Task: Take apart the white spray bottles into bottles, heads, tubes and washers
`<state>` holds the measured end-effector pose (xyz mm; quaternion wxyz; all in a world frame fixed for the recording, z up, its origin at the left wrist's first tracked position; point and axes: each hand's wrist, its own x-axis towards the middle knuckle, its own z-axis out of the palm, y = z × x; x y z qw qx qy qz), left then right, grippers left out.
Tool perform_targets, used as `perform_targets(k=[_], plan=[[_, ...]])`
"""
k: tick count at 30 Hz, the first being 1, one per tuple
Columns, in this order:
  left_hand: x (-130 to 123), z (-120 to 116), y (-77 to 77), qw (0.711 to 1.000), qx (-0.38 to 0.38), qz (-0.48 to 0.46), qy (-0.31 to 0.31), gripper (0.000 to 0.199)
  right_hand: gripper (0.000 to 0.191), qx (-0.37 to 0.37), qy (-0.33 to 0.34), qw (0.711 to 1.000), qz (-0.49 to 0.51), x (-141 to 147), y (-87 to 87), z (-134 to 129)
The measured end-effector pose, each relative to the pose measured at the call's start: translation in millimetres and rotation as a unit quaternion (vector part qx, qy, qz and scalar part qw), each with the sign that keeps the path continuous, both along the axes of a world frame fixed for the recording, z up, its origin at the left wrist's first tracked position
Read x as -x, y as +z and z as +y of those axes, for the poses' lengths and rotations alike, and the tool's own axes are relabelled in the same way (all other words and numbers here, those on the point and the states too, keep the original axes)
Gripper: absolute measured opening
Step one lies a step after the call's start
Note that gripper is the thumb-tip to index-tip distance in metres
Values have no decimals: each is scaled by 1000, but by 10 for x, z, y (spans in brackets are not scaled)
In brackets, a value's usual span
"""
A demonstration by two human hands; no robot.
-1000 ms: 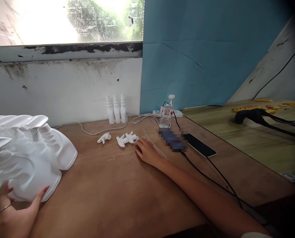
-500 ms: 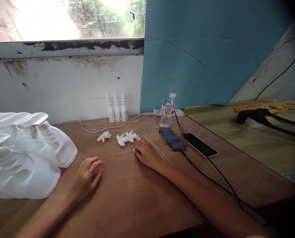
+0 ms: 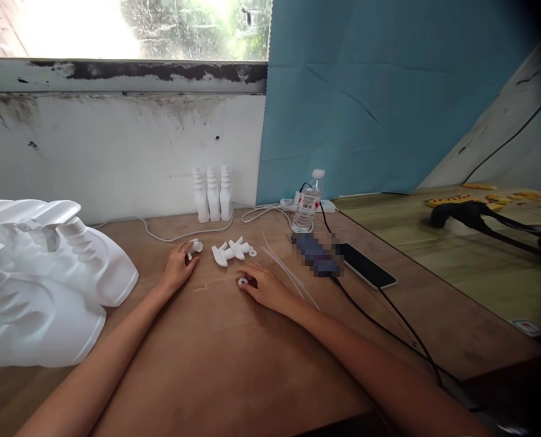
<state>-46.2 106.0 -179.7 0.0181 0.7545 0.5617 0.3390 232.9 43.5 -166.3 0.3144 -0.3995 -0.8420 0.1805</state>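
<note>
Left hand is on a spray nozzle toward the tabletop's back edge, can't tell if that grip's closed. Right hand is pinching a little white ring, bit farther from that edge.

I can route a hand over bare tabletop between the left forearm and right forearm; two white trigger heads obstruct the far end. Large white bottles block the left; white rods and phone, the right.
</note>
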Motion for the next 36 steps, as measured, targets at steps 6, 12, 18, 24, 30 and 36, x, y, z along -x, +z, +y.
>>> perform_targets(k=[6,12,18,24,30,36], plan=[[-55,-425,95,997,12,-34,-70,32,31,13,-1,999,47,27,29,-43],[-303,-973,209,974,73,-110,-181,27,31,-55,43,986,149,84,143,-166],[-485,-1154,277,949,141,-132,-248,25,28,-61,91,980,168,148,256,-316],[-466,-1145,266,948,135,-127,-257,25,25,-69,124,978,151,168,271,-342],[-469,-1149,270,949,136,-122,-258,25,23,-67,142,975,156,163,266,-333],[-442,-1168,224,956,137,-81,-245,36,9,-104,163,976,104,102,253,-288]])
